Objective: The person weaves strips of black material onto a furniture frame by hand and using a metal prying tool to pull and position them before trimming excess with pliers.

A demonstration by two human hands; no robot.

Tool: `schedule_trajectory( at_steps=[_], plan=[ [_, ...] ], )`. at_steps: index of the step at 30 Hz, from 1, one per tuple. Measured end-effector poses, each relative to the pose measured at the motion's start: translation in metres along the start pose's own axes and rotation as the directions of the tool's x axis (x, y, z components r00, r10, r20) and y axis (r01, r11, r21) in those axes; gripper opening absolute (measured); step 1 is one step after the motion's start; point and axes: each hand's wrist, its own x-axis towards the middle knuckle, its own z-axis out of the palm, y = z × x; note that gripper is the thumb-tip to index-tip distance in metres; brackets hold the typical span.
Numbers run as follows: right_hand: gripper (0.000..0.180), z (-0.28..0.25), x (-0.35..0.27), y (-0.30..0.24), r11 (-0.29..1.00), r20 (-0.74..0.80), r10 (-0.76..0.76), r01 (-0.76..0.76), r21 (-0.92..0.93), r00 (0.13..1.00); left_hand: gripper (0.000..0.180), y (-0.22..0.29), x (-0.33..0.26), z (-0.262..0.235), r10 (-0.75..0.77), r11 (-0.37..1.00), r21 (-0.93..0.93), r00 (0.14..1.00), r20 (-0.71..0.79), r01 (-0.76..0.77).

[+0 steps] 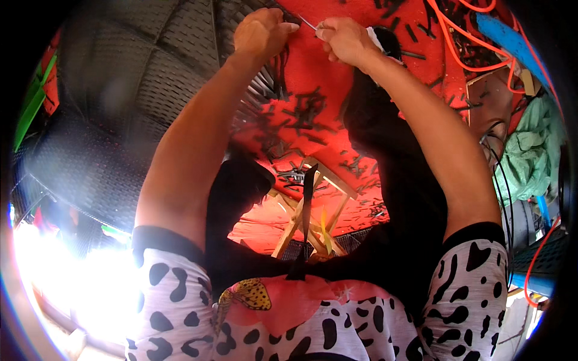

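At the top middle, my left hand (pixel 259 35) is closed at the edge of a large black woven wicker piece (pixel 174 78), its thumb pointing right. Just across a small gap, my right hand (pixel 346 41) grips a thin metal tool (pixel 306 22), whose narrow shaft sticks out toward the left hand. The tool's handle is hidden inside the fist. Loose dark strip ends (pixel 265 84) fan out along the wicker's edge below the left hand.
Short black strip offcuts (pixel 310 108) litter the red floor covering (pixel 325 141). A wooden folding stool (pixel 331 180) stands between my legs. Orange cord (pixel 445 36), a blue bar (pixel 512 39) and a green plastic sack (pixel 530 153) lie at the right. Strong light glares at lower left.
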Motion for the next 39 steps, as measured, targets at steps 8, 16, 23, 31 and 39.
schedule_trajectory(
  at_steps=[8,16,23,31,39],
  plan=[
    [0.024,-0.003,-0.004,0.020,0.930,-0.043,-0.276,0.255,-0.264,0.960,0.025,0.002,-0.005,-0.001,-0.122,0.979,-0.171,0.992,-0.038,0.114],
    [0.019,-0.009,-0.014,-0.004,0.961,-0.034,-0.184,0.173,-0.218,0.982,0.026,-0.003,-0.004,-0.001,-0.090,0.982,-0.168,0.995,-0.041,0.082],
    [0.016,-0.011,-0.014,-0.013,0.923,0.007,-0.168,0.160,-0.351,0.986,0.024,0.006,-0.002,-0.024,-0.179,0.889,-0.379,0.957,0.228,0.256],
    [0.011,0.017,-0.023,-0.027,0.965,0.087,0.159,-0.173,0.198,0.983,0.023,-0.024,-0.010,0.000,-0.055,0.949,-0.315,0.989,-0.137,0.009],
    [0.008,0.044,-0.004,-0.013,0.978,0.017,0.113,-0.114,0.174,0.993,0.021,0.048,-0.107,-0.002,-0.207,0.821,-0.563,0.969,-0.131,0.099]
  ],
)
